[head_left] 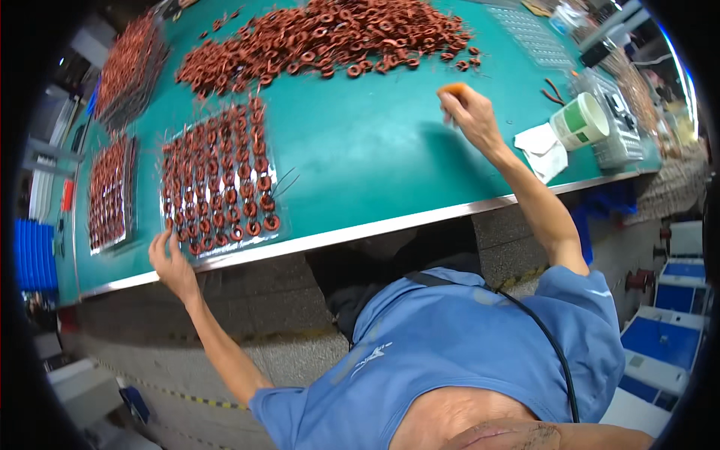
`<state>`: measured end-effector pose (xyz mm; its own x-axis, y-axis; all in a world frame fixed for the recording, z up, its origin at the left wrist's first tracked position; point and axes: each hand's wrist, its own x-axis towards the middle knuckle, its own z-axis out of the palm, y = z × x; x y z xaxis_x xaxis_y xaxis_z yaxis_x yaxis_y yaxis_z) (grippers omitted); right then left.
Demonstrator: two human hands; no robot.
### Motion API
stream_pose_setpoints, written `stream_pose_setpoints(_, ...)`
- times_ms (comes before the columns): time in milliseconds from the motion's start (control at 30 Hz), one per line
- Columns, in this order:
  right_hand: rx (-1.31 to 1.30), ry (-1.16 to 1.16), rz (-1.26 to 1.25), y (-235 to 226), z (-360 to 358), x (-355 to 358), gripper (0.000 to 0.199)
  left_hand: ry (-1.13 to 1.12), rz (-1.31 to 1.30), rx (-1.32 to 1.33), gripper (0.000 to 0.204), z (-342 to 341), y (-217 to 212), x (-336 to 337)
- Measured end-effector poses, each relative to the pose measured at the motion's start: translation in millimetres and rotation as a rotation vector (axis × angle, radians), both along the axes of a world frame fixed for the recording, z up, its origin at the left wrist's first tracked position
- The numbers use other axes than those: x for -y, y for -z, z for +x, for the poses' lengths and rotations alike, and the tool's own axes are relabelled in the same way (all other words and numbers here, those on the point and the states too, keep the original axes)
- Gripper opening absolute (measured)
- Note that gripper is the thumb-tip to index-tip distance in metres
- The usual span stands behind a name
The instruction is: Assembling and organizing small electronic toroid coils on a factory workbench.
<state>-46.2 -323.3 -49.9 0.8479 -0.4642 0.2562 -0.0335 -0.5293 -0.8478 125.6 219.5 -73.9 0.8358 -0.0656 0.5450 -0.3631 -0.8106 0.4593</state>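
Observation:
A clear plastic tray [279,161] holds rows of reddish-brown, wire-wound ring coils [245,171], their thin leads sticking up. At its near left corner is my left hand [173,266], fingers apart; whether they touch the tray I cannot tell. My right hand [472,118] is held over the right part of the green table, fingers curled in. A small orange thing [451,88] shows at its fingertips, blurred and of no clear kind. Across the far side spreads a big heap of loose ring coils [330,37].
More filled coil trays [112,193] and a tall stack [131,67] stand at the left. To the right lie red-handled pliers [553,93], a white paper [543,154], a white-and-green tub [579,124] and clear trays [619,112]. A metal edge [375,229] borders the green table [352,157].

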Motion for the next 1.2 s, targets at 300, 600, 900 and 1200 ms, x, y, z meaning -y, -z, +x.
stream_pose_setpoints(300, 0.109, -0.051, -1.022, 7.6, 75.1, 73.1, 0.028, -0.079, -0.251, 0.122, 0.014, -86.1, -1.3, -15.3)
stream_pose_setpoints(600, 0.049, -0.094, -1.148, 20.2, 80.3, 85.5, 0.040, 0.002, -0.389, -0.015, 0.011, -158.0, 12.2, 15.0)
stream_pose_setpoints(900, 0.147, -0.223, -0.970, 25.3, 77.8, 59.9, 0.033, 0.339, -0.543, -0.184, 0.007, -179.7, 25.3, 96.9)
stream_pose_setpoints(1200, -0.130, -0.213, 0.082, 7.2, 29.2, -7.7, 0.044, 0.670, -0.834, -0.531, 0.036, -198.3, -11.1, 229.2)
